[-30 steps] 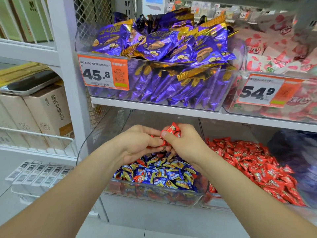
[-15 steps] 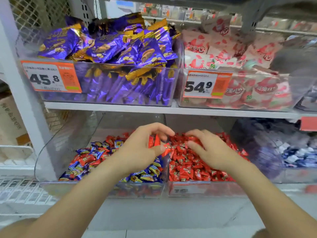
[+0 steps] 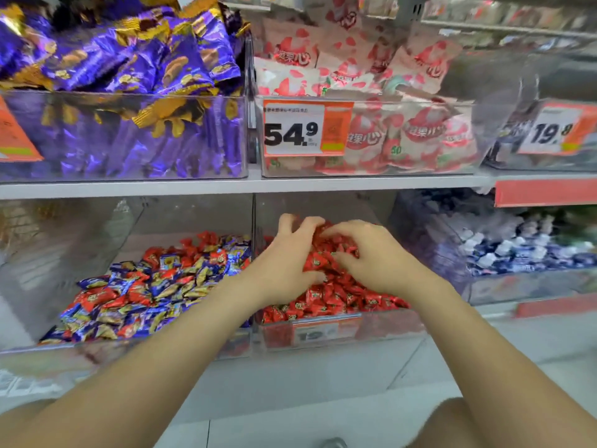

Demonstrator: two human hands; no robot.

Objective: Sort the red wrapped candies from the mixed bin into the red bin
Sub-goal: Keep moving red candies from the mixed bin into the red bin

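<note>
Left hand and right hand inside red bin, clear of its walls

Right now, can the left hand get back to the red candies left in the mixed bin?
Probably yes. The left hand rests on the pile in the red bin, next to the mixed bin, whose top is open; red candies lie exposed on its pile.
</note>
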